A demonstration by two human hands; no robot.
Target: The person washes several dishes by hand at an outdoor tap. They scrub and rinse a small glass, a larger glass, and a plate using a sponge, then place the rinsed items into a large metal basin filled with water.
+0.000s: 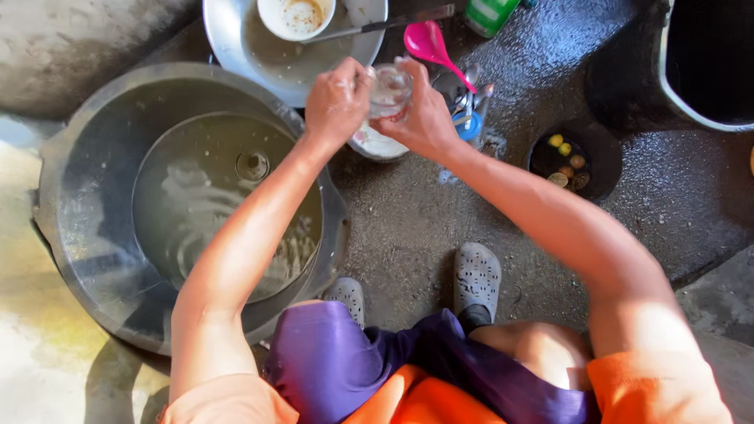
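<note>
clear glass (389, 90) held over the wet floor, above a white bowl (375, 144). my right hand (424, 118) wraps its side; my left hand (338, 98) is closed at the rim. judged wet, slippery, breakable: grip the wall, not the rim. water basin (86, 180) lies left.

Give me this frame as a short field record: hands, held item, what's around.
left hand: fingers at the rim of the glass
right hand: grips clear glass from the side
below the glass: white bowl on wet ground
left of person: large grey basin with a water-filled metal pan inside
top: metal basin, pink ladle
feet: grey clogs
</note>
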